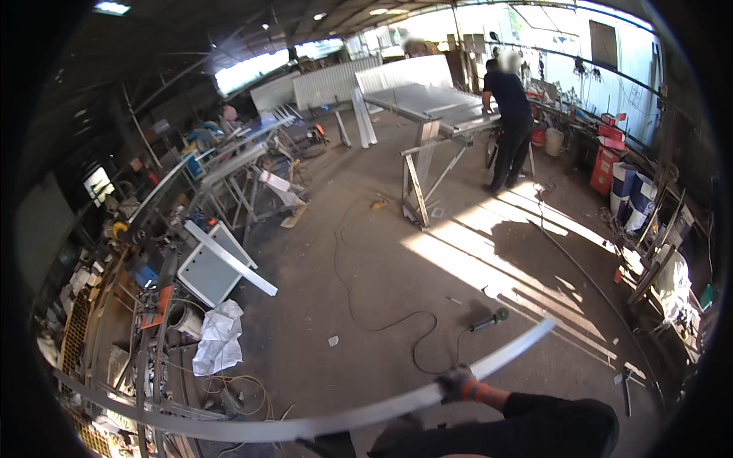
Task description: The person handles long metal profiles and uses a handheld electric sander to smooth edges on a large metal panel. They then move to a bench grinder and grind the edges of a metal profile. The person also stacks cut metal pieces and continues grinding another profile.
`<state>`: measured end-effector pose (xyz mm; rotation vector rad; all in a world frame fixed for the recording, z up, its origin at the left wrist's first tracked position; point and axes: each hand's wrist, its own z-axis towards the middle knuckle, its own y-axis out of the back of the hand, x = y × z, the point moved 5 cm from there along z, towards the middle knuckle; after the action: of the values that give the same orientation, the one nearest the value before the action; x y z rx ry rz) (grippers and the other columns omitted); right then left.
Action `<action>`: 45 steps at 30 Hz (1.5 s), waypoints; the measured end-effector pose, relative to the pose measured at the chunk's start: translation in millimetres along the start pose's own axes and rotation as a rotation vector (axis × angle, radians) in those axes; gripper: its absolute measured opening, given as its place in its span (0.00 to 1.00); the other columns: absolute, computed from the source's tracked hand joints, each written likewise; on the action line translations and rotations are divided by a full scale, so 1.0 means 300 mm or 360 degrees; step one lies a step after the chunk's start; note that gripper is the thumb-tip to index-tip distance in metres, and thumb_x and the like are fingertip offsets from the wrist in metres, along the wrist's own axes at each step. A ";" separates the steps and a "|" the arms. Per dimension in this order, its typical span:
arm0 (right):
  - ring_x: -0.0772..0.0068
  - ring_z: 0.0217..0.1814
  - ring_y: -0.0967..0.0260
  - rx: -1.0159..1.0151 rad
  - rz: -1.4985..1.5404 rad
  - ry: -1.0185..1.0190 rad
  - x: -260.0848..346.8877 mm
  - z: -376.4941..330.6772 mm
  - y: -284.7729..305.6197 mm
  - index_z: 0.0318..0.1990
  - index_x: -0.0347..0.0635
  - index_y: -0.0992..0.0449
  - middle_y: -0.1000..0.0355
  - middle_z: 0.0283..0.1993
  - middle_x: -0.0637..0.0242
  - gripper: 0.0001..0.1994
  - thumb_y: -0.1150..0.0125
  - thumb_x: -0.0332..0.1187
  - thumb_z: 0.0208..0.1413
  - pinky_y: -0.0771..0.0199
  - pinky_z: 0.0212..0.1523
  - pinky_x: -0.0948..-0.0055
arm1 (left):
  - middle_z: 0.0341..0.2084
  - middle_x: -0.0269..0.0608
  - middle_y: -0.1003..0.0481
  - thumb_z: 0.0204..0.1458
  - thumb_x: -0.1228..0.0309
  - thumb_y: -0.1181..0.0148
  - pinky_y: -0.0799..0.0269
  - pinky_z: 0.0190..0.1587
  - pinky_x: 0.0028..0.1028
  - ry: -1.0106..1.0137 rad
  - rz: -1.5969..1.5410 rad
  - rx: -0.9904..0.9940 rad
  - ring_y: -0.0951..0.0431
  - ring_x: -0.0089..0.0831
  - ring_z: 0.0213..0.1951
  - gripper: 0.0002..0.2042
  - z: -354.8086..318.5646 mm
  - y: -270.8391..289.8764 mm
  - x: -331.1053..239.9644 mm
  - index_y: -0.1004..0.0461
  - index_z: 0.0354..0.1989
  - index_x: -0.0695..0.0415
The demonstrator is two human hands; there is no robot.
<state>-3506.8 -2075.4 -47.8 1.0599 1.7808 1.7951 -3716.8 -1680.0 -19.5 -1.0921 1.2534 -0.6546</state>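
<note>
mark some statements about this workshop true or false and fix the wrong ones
1. The right hand's grip is closed on a long silver metal strip. True.
2. The dark handheld power tool with a round head is hanging on a wall. False: it lies on the dusty brown floor.
3. A crumpled white sheet lies left of the power tool. True.
4. The boxy red metal cabinet is on the left side of the picture. False: it is on the right.
5. A co-worker in dark clothing stands beside the large flat grey metal table. True.
</note>
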 end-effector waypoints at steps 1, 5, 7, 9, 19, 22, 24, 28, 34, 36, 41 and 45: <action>0.48 0.62 0.18 -0.0083 0.0074 0.0008 -0.005 0.189 0.095 0.62 0.60 0.14 0.15 0.57 0.64 0.35 0.15 0.61 0.45 0.28 0.70 0.40 | 0.73 0.49 0.24 0.68 0.32 0.37 0.37 0.79 0.57 -0.0039 0.0034 -0.0173 0.27 0.50 0.75 0.45 0.246 -0.063 -0.053 0.31 0.81 0.55; 0.52 0.64 0.19 -0.0135 0.0080 -0.0331 -0.127 0.811 0.525 0.59 0.62 0.13 0.14 0.56 0.66 0.26 0.21 0.53 0.52 0.30 0.73 0.35 | 0.75 0.50 0.26 0.72 0.35 0.42 0.36 0.80 0.58 -0.0062 0.0379 -0.0462 0.26 0.52 0.73 0.41 1.060 -0.226 -0.218 0.33 0.82 0.53; 0.51 0.65 0.20 -0.0466 -0.0020 -0.0250 -0.190 1.059 0.751 0.57 0.62 0.13 0.15 0.56 0.69 0.23 0.23 0.51 0.54 0.36 0.79 0.33 | 0.66 0.49 0.19 0.71 0.42 0.36 0.29 0.76 0.56 -0.0155 0.0541 -0.0402 0.20 0.50 0.66 0.33 1.425 -0.228 -0.271 0.26 0.74 0.55; 0.51 0.64 0.19 -0.0691 -0.0182 -0.0246 -0.292 1.326 0.918 0.56 0.62 0.13 0.15 0.56 0.69 0.21 0.23 0.50 0.55 0.36 0.80 0.34 | 0.59 0.48 0.15 0.71 0.47 0.32 0.25 0.74 0.54 -0.0043 0.0138 -0.0309 0.16 0.48 0.61 0.28 1.793 -0.221 -0.259 0.21 0.67 0.58; 0.52 0.65 0.21 -0.0762 -0.0031 -0.0087 -0.910 3.275 1.295 0.56 0.59 0.13 0.15 0.59 0.69 0.23 0.20 0.46 0.52 0.33 0.77 0.38 | 0.61 0.50 0.15 0.74 0.54 0.34 0.26 0.75 0.52 -0.0007 0.0118 -0.0261 0.19 0.47 0.65 0.24 3.694 -0.214 -0.495 0.19 0.67 0.61; 0.50 0.70 0.22 -0.0703 0.0076 0.0133 -0.994 3.828 1.363 0.62 0.56 0.15 0.16 0.63 0.66 0.27 0.20 0.41 0.52 0.30 0.76 0.40 | 0.59 0.53 0.15 0.75 0.55 0.34 0.25 0.74 0.50 -0.0250 0.0125 -0.0415 0.18 0.47 0.64 0.24 4.165 -0.191 -0.720 0.20 0.67 0.62; 0.50 0.72 0.22 -0.0654 0.0120 0.0335 -1.087 4.202 1.393 0.65 0.54 0.16 0.17 0.65 0.64 0.29 0.21 0.37 0.52 0.28 0.75 0.41 | 0.58 0.54 0.15 0.74 0.54 0.34 0.25 0.74 0.49 -0.0395 0.0235 -0.0443 0.17 0.46 0.64 0.25 4.481 -0.158 -0.885 0.20 0.67 0.64; 0.47 0.72 0.22 -0.0505 -0.0143 -0.0035 -1.437 5.021 1.409 0.66 0.50 0.17 0.18 0.67 0.59 0.32 0.21 0.33 0.50 0.28 0.77 0.43 | 0.57 0.57 0.15 0.73 0.53 0.32 0.24 0.73 0.48 -0.0678 0.0508 -0.0462 0.16 0.44 0.62 0.27 5.199 -0.022 -1.167 0.20 0.66 0.66; 0.38 0.74 0.27 -0.0762 0.0009 0.0012 -1.744 6.041 1.568 0.62 0.44 0.18 0.21 0.68 0.49 0.31 0.16 0.40 0.49 0.29 0.76 0.37 | 0.59 0.53 0.16 0.74 0.60 0.33 0.25 0.73 0.46 -0.0584 0.0256 -0.0405 0.17 0.44 0.63 0.22 6.445 0.036 -1.351 0.21 0.65 0.65; 0.38 0.69 0.25 -0.0938 0.0009 0.0017 -1.829 6.291 1.693 0.59 0.45 0.17 0.19 0.64 0.51 0.29 0.16 0.40 0.48 0.27 0.72 0.38 | 0.59 0.50 0.17 0.75 0.64 0.35 0.25 0.73 0.45 -0.0623 0.0286 -0.0403 0.17 0.44 0.63 0.19 6.800 -0.085 -1.462 0.21 0.65 0.65; 0.38 0.65 0.23 -0.0741 -0.0032 -0.0188 -2.152 6.897 1.870 0.62 0.46 0.17 0.18 0.62 0.52 0.36 0.16 0.40 0.40 0.27 0.71 0.40 | 0.56 0.46 0.17 0.77 0.63 0.38 0.22 0.69 0.42 -0.0673 0.1157 -0.0428 0.17 0.40 0.60 0.17 7.664 -0.323 -1.585 0.20 0.62 0.65; 0.43 0.61 0.21 -0.0578 0.0194 -0.0194 -2.510 7.379 1.882 0.62 0.49 0.17 0.17 0.56 0.56 0.41 0.10 0.50 0.35 0.25 0.65 0.42 | 0.52 0.44 0.17 0.75 0.67 0.35 0.19 0.60 0.41 -0.0877 0.1692 -0.0420 0.16 0.37 0.55 0.14 8.295 -0.298 -1.454 0.21 0.63 0.60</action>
<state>-1264.7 -1217.5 106.7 1.1163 1.2797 1.9821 -1424.7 -621.6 114.7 -0.5891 1.2248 0.5932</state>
